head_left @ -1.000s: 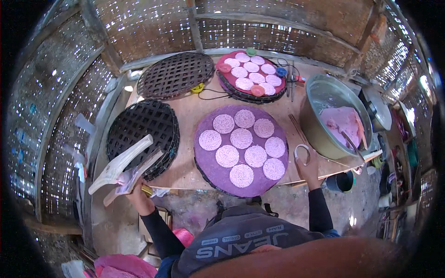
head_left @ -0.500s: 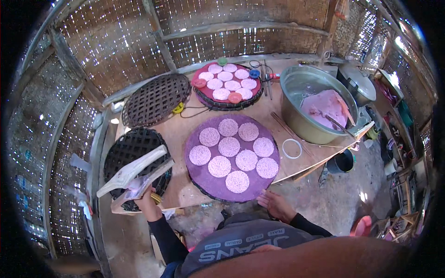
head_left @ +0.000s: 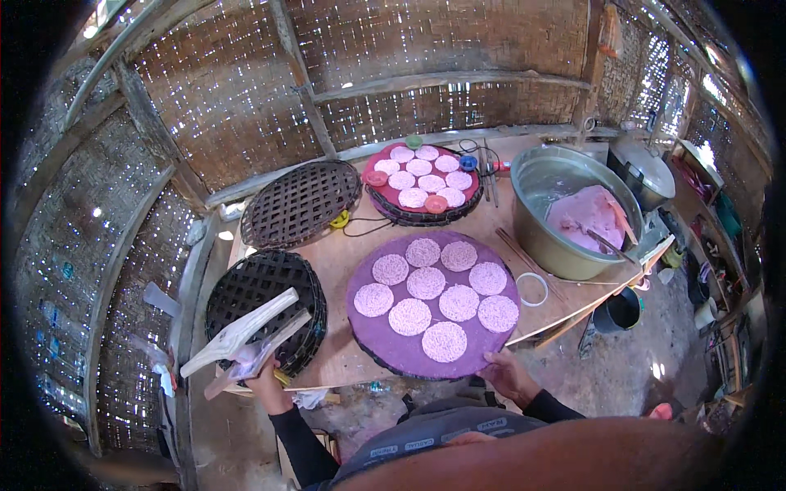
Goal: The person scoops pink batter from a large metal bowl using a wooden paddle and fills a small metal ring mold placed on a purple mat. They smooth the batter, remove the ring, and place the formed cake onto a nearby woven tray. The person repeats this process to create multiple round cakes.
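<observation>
My left hand [head_left: 268, 388] is closed around a wooden lever press [head_left: 246, 334], made of two long pale arms with pinkish dough between them. A yellowish part shows beside my fingers. The press hangs over a dark open-weave round basket tray [head_left: 225, 296]. My right hand [head_left: 509, 378] grips the near right rim of a round tray covered in purple cloth [head_left: 367, 326], fingers partly hidden under the edge. Several flat pink noodle-like discs [head_left: 444, 341] of pressed dough lie on that cloth, apart from one another.
Behind stand another lattice basket tray [head_left: 299, 204] and a red-covered tray [head_left: 385, 196] bearing more pink discs. A large greenish basin [head_left: 565, 255] at the right holds a pink dough mass [head_left: 585, 214]. A white ring [head_left: 533, 290] and thin sticks [head_left: 524, 252] lie near it. A black bucket [head_left: 619, 311] stands below the table edge.
The view has shifted, so the whole scene sits lower and further right. My right hand has closed from outstretched fingers beside the purple tray's rim to a grip on it. The left hand keeps the press.
</observation>
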The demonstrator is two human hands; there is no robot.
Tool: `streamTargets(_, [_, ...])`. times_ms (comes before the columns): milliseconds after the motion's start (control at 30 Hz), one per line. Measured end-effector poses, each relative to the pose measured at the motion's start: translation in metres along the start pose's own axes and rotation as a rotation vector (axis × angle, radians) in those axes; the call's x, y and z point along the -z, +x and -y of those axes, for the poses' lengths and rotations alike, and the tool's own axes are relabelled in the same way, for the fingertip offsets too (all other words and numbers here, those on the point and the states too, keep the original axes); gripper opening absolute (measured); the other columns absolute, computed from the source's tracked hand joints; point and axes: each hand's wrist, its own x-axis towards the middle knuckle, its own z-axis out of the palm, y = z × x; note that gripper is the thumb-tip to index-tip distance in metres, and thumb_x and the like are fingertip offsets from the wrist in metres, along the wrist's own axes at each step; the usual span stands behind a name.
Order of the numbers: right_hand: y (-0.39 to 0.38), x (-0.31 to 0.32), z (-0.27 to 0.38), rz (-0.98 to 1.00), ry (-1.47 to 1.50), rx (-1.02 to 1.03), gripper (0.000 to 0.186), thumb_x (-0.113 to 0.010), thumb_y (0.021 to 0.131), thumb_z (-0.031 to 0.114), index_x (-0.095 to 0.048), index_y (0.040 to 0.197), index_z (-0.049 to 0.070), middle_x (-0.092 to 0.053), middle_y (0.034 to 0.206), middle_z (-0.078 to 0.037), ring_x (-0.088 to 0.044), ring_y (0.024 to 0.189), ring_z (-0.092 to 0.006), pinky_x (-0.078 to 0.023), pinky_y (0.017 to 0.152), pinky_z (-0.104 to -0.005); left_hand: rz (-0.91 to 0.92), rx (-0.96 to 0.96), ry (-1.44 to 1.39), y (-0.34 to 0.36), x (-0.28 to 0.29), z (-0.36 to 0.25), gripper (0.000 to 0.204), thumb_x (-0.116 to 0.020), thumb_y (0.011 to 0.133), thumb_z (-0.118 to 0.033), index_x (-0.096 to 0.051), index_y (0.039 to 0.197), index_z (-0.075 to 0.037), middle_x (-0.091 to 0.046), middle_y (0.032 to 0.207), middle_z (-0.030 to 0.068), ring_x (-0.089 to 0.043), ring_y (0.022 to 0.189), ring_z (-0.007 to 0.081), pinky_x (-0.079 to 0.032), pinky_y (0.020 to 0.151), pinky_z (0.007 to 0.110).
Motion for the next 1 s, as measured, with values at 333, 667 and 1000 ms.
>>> streamTargets(333, [0.085, -0.049, 0.100, 0.140, 0.096, 0.166, 0.024, -0.054, 0.085, 0.014, -0.049, 0.108, 0.009, -0.057, 0.104, -0.001, -0.055, 0.091, -0.0138, -0.049, 0.075, -0.0329, -0.086, 0.000, 0.007, -0.008, 0.001, 0.007, 0.025, -0.061, 0.072, 0.002, -0.054, 0.096, -0.002, -0.057, 0.080, 0.0048, -0.051, 0.061, 0.0122, -0.042, 0.058, 0.025])
streamTargets(667, [0.302, -0.036, 0.178, 0.103, 0.105, 0.328, 0.007, -0.058, 0.084, 0.014, -0.052, 0.087, 0.013, -0.055, 0.078, 0.001, -0.054, 0.071, -0.0130, -0.047, 0.065, -0.0275, 0.103, -0.071, 0.088, -0.038, -0.044, 0.043, 0.045, -0.067, 0.068, 0.003, -0.050, 0.110, 0.000, -0.055, 0.102, 0.0070, -0.056, 0.086, 0.0152, -0.047, 0.074, 0.028])
streamTargets(1000, [0.352, -0.010, 0.164, 0.007, 0.053, 0.236, 0.020, -0.059, 0.082, 0.014, -0.048, 0.099, 0.013, -0.055, 0.091, 0.001, -0.054, 0.081, -0.0140, -0.044, 0.070, -0.0281, 0.426, 0.103, 0.234, -0.081, -0.097, 0.075, 0.051, -0.077, 0.062, -0.002, -0.054, 0.108, 0.002, -0.060, 0.101, 0.0073, -0.057, 0.090, 0.0156, -0.047, 0.079, 0.030])
